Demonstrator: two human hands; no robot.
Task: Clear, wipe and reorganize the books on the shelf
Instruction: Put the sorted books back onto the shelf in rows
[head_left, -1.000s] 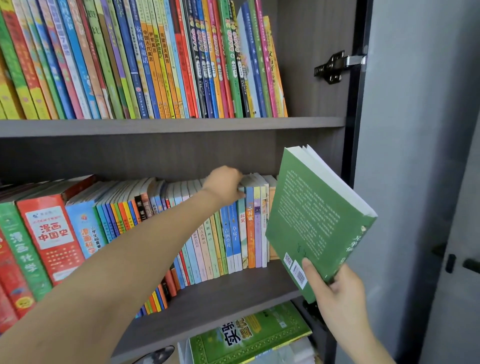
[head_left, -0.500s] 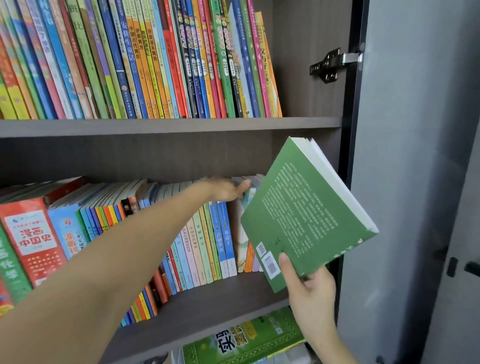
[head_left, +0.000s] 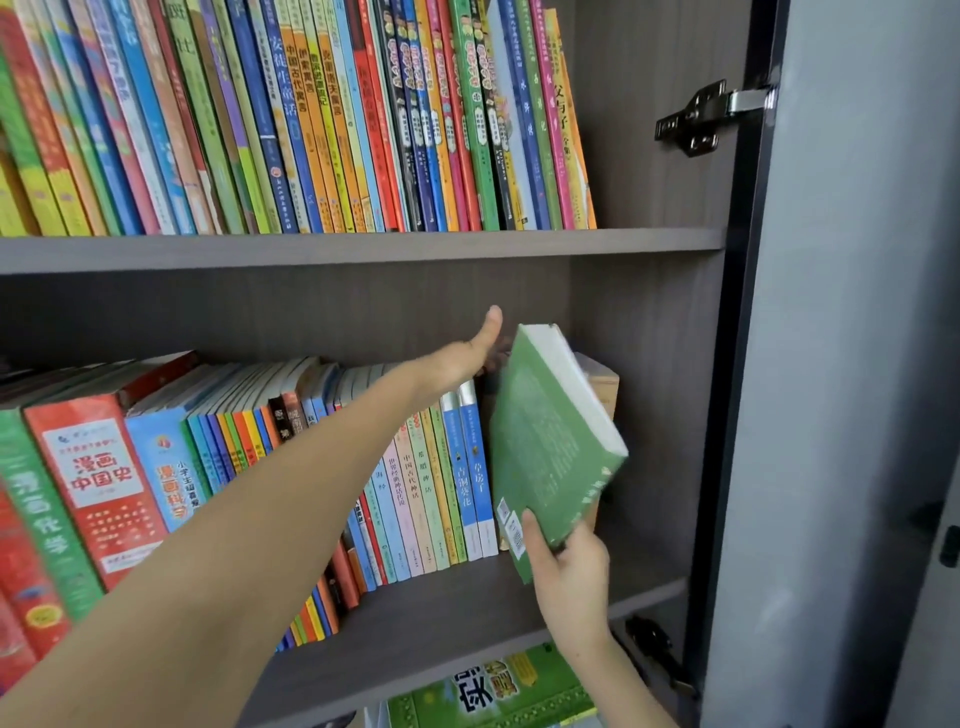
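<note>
Head view: left hand (head_left: 462, 358) flat, thumb up, pressing the colourful row of upright books (head_left: 415, 493) on the grey wooden shelf (head_left: 441, 613). Right hand (head_left: 569, 577) grips the tilted green paperback book (head_left: 550, 447) by its lower corner, just beside that row.
</note>
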